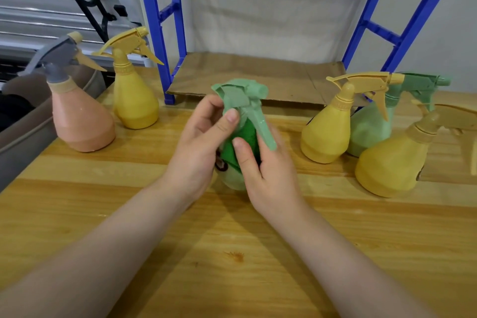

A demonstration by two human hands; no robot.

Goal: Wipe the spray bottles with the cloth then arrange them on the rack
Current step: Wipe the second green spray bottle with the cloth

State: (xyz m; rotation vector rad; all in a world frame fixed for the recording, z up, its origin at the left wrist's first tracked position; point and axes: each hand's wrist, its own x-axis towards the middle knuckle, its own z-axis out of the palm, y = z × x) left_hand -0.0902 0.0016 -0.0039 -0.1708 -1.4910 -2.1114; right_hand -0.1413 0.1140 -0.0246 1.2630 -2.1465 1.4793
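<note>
The head camera shows a light green spray bottle [241, 134] in the middle of the wooden table [180, 253]. The left hand [198, 147] is closed around its neck, likely to keep it from wobbling. The right hand [268, 170] presses a dark green cloth [238, 142] on its side to rub it clean. Five more bottles wait near the table's far edge. The blue rack [154, 20] there holds no bottles yet.
</note>
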